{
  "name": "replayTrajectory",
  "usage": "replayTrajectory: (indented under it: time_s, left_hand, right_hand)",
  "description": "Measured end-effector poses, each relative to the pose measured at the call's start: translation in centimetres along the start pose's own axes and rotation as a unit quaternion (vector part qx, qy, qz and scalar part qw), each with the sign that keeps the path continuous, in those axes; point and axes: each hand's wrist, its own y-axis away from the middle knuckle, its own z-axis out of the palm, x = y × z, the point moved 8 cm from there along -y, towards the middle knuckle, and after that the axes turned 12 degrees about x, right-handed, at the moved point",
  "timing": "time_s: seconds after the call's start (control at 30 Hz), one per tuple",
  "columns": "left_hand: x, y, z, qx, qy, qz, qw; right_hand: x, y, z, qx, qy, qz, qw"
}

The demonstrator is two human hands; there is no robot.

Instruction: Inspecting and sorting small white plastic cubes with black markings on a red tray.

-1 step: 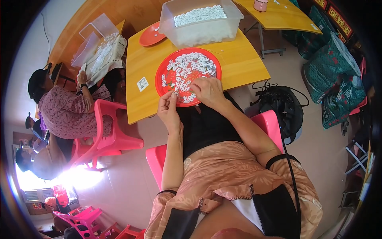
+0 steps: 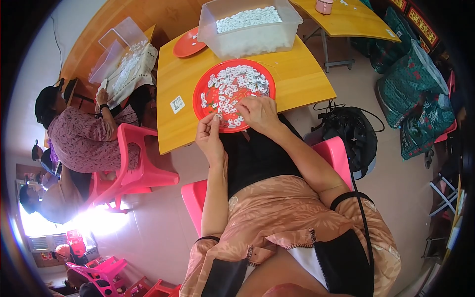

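A round red tray (image 2: 198, 99) with a printed pattern lies at the table's near edge. Many small white oval pieces (image 2: 231, 89) with dark spots are spread over it, thickest toward the far side. At the tray's near left rim, my left hand (image 2: 210, 136) pinches one small white piece (image 2: 216, 117) between thumb and fingertips. My right hand (image 2: 260, 114) is over the tray's near right part, fingers curled and fingertips together just above the loose pieces. Whatever its fingertips may hold is hidden by the hand.
Beyond the tray, a clear plastic bin (image 2: 252, 44) of white pieces stands on the yellow table (image 2: 297, 74), beside a red plate (image 2: 189, 43). A person (image 2: 89, 133) sits at left on a pink chair (image 2: 143, 153). A black bag (image 2: 349, 141) is at right, near green sacks (image 2: 410, 94).
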Motion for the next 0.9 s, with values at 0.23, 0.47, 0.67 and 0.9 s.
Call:
replayTrajectory:
  time_s: [0.23,0.47,0.67,0.9]
  left_hand:
    - [0.1,0.2,0.0,-0.006,0.009,0.001,1.0]
    - [0.4,0.3,-0.1,-0.006,0.008,-0.004,1.0]
    - [0.8,0.7,-0.5,-0.007,0.017,-0.01,1.0]
    - [1.1,1.0,-1.2,-0.002,0.029,-0.024,0.999]
  right_hand:
    - [-0.1,0.0,-0.2,-0.005,-0.004,0.008,1.0]
    - [-0.4,0.1,-0.5,0.011,-0.009,-0.001,1.0]
    - [-1.1,0.2,-1.1,0.021,-0.005,-0.004,1.0]
    - [-2.0,0.5,-1.0,0.012,-0.016,-0.016,1.0]
